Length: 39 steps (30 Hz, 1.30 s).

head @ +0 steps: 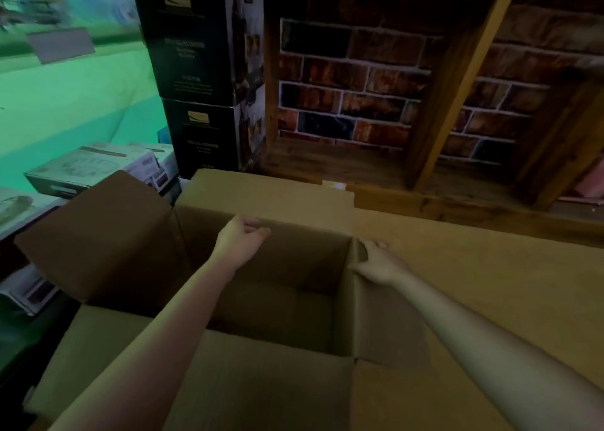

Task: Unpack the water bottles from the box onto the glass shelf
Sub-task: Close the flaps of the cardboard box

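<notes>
A large brown cardboard box (261, 381) stands open below me with all its flaps folded outward. Its inside looks dark and bare, and I see no water bottles in it. My left hand (240, 239) hovers over the box's far edge, fingers loosely curled, holding nothing. My right hand (379, 262) rests on the box's right rim at the far corner, with the thumb inside and the fingers lying on the right flap (490, 283). No glass shelf shows clearly; a green-lit surface (65, 97) lies at the far left.
Two black cartons (196, 70) are stacked behind the box. Wooden shelving (451, 103) with a brick-pattern back fills the far right. Flat white boxes (98, 165) lie at the left, more of them lower down at the left edge.
</notes>
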### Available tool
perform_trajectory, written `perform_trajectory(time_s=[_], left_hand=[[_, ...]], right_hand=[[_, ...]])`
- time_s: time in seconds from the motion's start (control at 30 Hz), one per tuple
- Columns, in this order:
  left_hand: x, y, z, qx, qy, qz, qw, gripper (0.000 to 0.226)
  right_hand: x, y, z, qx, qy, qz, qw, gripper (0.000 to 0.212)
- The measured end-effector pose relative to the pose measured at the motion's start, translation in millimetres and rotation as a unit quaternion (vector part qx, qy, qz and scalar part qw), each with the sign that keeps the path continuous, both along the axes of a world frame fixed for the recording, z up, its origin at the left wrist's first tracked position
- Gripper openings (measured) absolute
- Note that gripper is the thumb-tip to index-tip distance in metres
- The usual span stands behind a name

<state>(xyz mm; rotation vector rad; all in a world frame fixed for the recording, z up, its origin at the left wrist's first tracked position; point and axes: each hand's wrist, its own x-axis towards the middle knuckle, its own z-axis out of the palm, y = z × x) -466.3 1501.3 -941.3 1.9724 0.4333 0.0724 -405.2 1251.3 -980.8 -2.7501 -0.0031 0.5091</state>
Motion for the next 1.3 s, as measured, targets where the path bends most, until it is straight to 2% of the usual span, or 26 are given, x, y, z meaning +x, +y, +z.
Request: perform_trajectory(time_s=[0.17, 0.4, 0.47, 0.63, 0.7, 0.8, 0.9, 1.0, 1.07, 1.2, 1.3], left_hand=[[-1, -34, -3, 0.032, 0.011, -0.056, 0.998, 0.039], [-2, -71, -9, 0.065, 0.010, -0.114, 0.991, 0.033], [-2, -77, -10, 0.075, 0.010, -0.134, 0.988, 0.033], [-1, -85, -9, 0.079, 0.003, -0.163, 0.983, 0.034], [-1, -86, -10, 0.081, 0.002, -0.168, 0.983, 0.034], [-1, -82, -9, 0.072, 0.006, -0.166, 0.983, 0.035], [0, -72, -7, 0.051, 0.007, -0.147, 0.988, 0.032], [3, -61, -5, 0.013, -0.014, -0.108, 0.994, 0.025], [6, -52, -5, -0.025, -0.025, -0.073, 0.997, 0.023], [6, -30, -11, -0.038, -0.023, -0.033, 0.998, 0.010], [-1, -15, -16, -0.016, -0.002, -0.029, 0.999, 0.006]], right_hand=[[-2, -20, -1, -0.002, 0.038, -0.001, 0.999, 0.093], [-8, -30, -3, 0.051, 0.049, -0.068, 0.995, 0.106], [-10, -33, 0, 0.044, 0.026, -0.061, 0.997, 0.098], [-17, -37, 32, 0.000, -0.101, -0.083, 0.991, 0.058], [-23, -30, 51, -0.015, -0.165, -0.069, 0.984, 0.055], [-29, -8, 74, 0.047, -0.249, -0.047, 0.966, 0.058], [-36, 20, 84, 0.135, -0.265, -0.019, 0.954, 0.050], [-44, 44, 76, 0.181, -0.217, 0.038, 0.959, 0.037], [-47, 55, 67, 0.166, -0.171, 0.081, 0.968, 0.033], [-52, 69, 45, 0.070, -0.063, 0.190, 0.977, 0.028], [-51, 71, 25, -0.022, 0.024, 0.245, 0.969, 0.026]])
